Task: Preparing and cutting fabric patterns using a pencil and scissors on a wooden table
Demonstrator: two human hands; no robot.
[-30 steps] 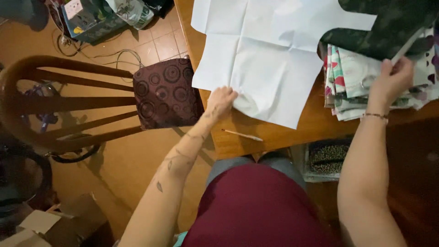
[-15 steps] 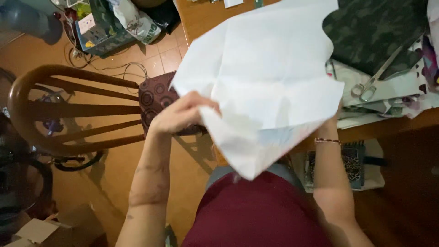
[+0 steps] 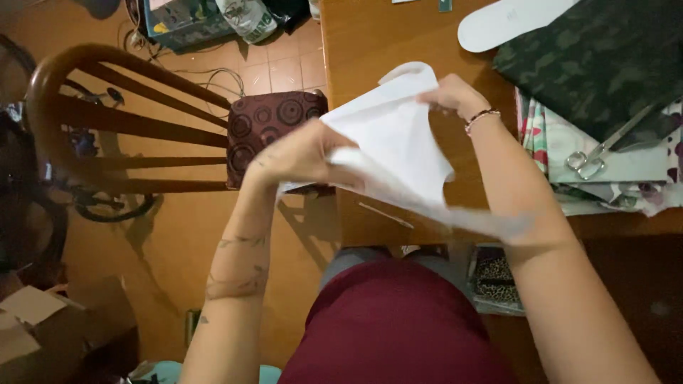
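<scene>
A wooden table (image 3: 370,43) fills the upper right of the view, its orange-brown top bare just beyond the fingertips of both hands. The floor is tiled in a similar warm tone. To the left of the left hand (image 3: 299,156) stands a curved wooden chair (image 3: 107,121) with a dark patterned cushion (image 3: 267,124), the cushion lying just behind that hand's knuckles. Above the chair, near the top edge, a plastic crate (image 3: 185,21) sits on the floor holding bags and packets (its contents are too crowded to tell apart). An open cardboard box (image 3: 50,320) sits in the lower left corner; what is inside cannot be made out.

Both hands hold a white sheet of paper (image 3: 398,135) up over the table edge. The left hand's fingers curl and pinch the sheet's lower left part. The right hand (image 3: 455,96) pinches the upper edge between thumb and fingers, a beaded bracelet (image 3: 480,117) on its wrist. The paper's lower edge is motion-blurred.

To the right of the right hand lie camouflage fabric (image 3: 597,64), folded floral cloth (image 3: 548,142) beneath it, scissors (image 3: 597,153) on top, and a white sole-shaped cutout (image 3: 498,21) farther off.
</scene>
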